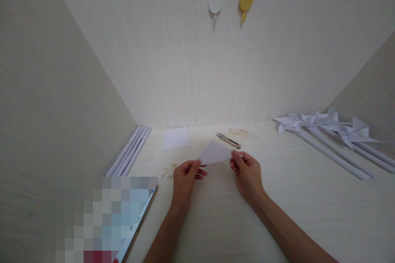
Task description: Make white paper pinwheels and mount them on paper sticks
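Both hands, the left hand (184,175) and right hand (247,170), pinched one folded paper triangle (215,153) just above the desk (234,213). Behind the triangle lay one pair of snips (228,140) and one paper square (175,138).

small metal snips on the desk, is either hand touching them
No, the small metal snips lie apart behind the folded white paper triangle that both hands hold.

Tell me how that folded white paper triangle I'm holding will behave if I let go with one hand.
The paper triangle looks thin and light, so it would probably droop from whichever hand keeps it. The left hand and right hand pinch opposite corners. Its fold likely adds some stiffness. It should crease easily.
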Demonstrator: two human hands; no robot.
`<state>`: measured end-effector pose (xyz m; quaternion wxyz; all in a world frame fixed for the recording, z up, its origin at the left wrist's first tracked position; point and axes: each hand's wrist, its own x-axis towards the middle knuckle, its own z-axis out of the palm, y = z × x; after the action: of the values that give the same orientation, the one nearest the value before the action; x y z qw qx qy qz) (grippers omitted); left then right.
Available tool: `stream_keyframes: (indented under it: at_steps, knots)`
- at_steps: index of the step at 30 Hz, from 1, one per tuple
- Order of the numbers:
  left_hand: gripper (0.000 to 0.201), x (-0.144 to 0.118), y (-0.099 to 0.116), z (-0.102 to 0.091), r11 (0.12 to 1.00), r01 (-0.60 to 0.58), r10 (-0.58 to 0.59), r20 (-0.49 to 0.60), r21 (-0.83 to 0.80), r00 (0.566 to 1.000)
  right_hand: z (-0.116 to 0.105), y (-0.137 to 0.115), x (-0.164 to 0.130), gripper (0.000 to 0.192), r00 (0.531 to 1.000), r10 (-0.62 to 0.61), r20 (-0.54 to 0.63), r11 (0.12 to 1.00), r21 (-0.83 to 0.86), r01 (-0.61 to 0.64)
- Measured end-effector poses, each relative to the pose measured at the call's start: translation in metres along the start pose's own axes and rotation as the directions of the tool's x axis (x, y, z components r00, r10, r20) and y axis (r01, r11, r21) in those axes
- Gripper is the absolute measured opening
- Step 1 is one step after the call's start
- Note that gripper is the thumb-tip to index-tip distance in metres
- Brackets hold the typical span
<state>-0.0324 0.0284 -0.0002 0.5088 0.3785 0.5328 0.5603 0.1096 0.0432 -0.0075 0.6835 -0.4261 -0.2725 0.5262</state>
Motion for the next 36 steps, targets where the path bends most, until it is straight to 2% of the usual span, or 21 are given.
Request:
stream_keyframes:
  at_steps: [8, 10, 14, 18, 22, 24, 26, 29, 33, 36]
  knots:
    - [0.017, -0.003, -0.004, -0.001, 0.999, 0.023, -0.024, 0.031, 0.036, 0.999, -0.005, -0.005, -0.001, 0.030, 0.998, 0.004, -0.070, 0.994, 0.110, 0.004]
    - [0.016, -0.005, -0.005, -0.001, 0.999, 0.032, -0.032, 0.020, 0.007, 0.999, -0.006, -0.004, -0.002, 0.029, 0.997, -0.016, -0.078, 0.997, 0.071, 0.022]
    - [0.013, -0.007, -0.005, 0.000, 0.995, 0.044, -0.050, -0.054, -0.094, 0.997, -0.008, -0.002, -0.006, 0.025, 0.993, -0.086, -0.085, 0.991, -0.113, 0.076]
    - [0.012, -0.007, -0.005, 0.001, 0.993, 0.000, -0.014, -0.121, -0.116, 0.992, -0.009, -0.001, -0.010, 0.025, 0.988, -0.144, -0.049, 0.957, -0.262, 0.126]
    - [0.013, -0.009, -0.004, 0.006, 0.976, -0.073, 0.043, -0.146, -0.206, 0.988, -0.008, 0.001, -0.010, 0.026, 0.993, -0.120, -0.022, 0.959, -0.261, 0.110]
    - [0.031, -0.010, -0.004, 0.011, 0.944, -0.100, 0.060, -0.136, -0.316, 0.989, -0.006, 0.002, -0.011, 0.026, 0.997, -0.073, -0.014, 0.976, -0.207, 0.069]
    - [0.042, -0.011, -0.004, 0.017, 0.894, -0.066, 0.025, -0.098, -0.442, 0.995, -0.004, 0.001, -0.013, 0.025, 0.999, -0.022, 0.032, 0.984, -0.176, 0.027]
    - [0.029, -0.013, -0.004, 0.023, 0.816, 0.049, -0.034, 0.038, -0.576, 0.999, 0.000, -0.001, -0.019, 0.024, 0.983, 0.043, 0.181, 0.979, -0.204, -0.005]
    - [0.021, -0.017, 0.000, 0.024, 0.749, 0.208, -0.119, 0.182, -0.629, 0.976, 0.003, -0.003, -0.029, 0.024, 0.920, 0.094, 0.381, 0.962, -0.274, 0.015]
    - [0.016, -0.019, 0.003, 0.022, 0.716, 0.257, -0.166, 0.198, -0.650, 0.966, 0.003, -0.003, -0.035, 0.025, 0.874, 0.107, 0.473, 0.952, -0.303, 0.048]
